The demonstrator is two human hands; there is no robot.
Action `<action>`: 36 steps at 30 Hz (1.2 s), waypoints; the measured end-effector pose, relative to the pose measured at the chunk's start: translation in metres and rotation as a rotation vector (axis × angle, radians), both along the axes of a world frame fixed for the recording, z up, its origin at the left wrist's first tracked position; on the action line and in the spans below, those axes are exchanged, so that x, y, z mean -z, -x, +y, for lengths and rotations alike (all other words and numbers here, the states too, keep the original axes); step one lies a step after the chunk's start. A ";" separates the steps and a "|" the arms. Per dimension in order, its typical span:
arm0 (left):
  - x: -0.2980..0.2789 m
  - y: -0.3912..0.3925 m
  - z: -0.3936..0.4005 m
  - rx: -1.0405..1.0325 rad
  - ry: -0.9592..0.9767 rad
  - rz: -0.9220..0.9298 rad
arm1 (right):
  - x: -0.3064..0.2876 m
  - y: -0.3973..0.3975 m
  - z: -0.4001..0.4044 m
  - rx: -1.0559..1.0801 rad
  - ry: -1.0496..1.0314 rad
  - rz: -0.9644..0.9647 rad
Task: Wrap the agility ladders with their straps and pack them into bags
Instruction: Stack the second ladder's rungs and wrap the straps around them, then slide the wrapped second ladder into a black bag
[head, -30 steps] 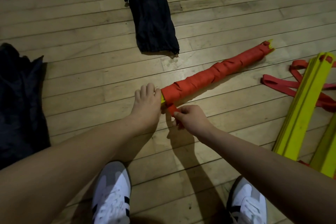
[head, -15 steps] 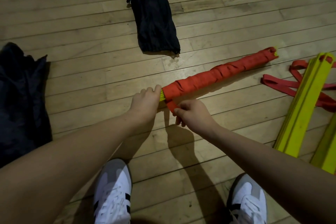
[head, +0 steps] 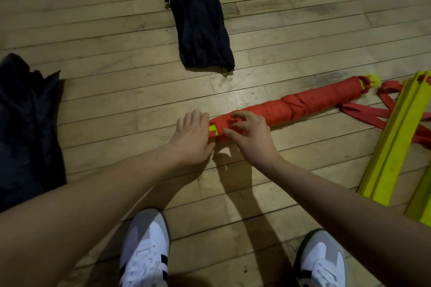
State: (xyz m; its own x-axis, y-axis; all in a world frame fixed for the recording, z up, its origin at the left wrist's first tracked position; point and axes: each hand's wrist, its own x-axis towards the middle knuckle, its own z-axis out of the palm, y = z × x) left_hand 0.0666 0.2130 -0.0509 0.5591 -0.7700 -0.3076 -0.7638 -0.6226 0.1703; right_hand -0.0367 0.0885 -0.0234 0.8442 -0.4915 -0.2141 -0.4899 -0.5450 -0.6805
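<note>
The wrapped ladder [head: 286,105] lay on the floor [head: 116,100], long axis running from frame centre to upper right. The left hand [head: 192,137] gripped its near end; the right hand [head: 250,137], fingers curled, pinched the strap there.

Pale wooden plank floor [head: 105,105], a long black bag [head: 198,18] lying flat at the top, a crumpled black bag [head: 25,128] at the left edge, a red-strap-wrapped ladder bundle [head: 303,105] across the middle, unwrapped yellow ladder rungs [head: 394,137] with loose red straps [head: 363,114] at right, two white sneakers [head: 144,251] at the bottom
</note>
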 end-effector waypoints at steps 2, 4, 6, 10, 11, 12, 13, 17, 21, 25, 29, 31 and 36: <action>0.000 0.004 0.007 0.044 0.009 0.053 | 0.006 0.004 0.000 -0.016 0.025 0.013; -0.002 0.006 0.012 0.012 0.049 0.088 | 0.011 0.007 0.002 -0.043 0.023 0.023; -0.003 0.005 0.013 -0.038 0.081 0.106 | 0.014 0.008 0.005 -0.094 0.024 0.035; -0.008 -0.002 0.010 -0.143 0.088 0.118 | 0.017 0.004 0.002 -0.298 0.193 0.100; -0.009 -0.004 0.009 -0.157 0.083 0.106 | 0.017 0.003 0.001 -0.356 0.277 0.095; -0.010 -0.006 0.006 -0.158 0.075 0.091 | 0.018 0.001 0.000 -0.414 0.365 0.086; -0.011 -0.008 0.005 -0.159 0.071 0.087 | 0.019 0.000 0.000 -0.457 0.451 0.081; -0.015 -0.022 -0.004 -0.117 0.037 0.100 | 0.024 -0.016 -0.006 -0.507 0.610 0.135; -0.010 -0.041 -0.008 -0.021 0.057 0.074 | 0.028 -0.046 -0.023 -0.596 0.657 0.135; -0.002 -0.053 -0.007 0.011 0.184 0.126 | 0.030 -0.071 -0.037 -0.678 0.656 0.134; -0.004 -0.076 -0.015 0.004 0.251 0.084 | 0.026 -0.090 -0.042 -0.643 0.643 0.168; -0.008 -0.088 -0.019 -0.033 0.227 0.110 | 0.025 -0.102 -0.049 -0.665 0.584 0.209; -0.009 -0.095 -0.020 -0.135 0.195 0.239 | 0.025 -0.118 -0.051 -0.671 0.506 0.265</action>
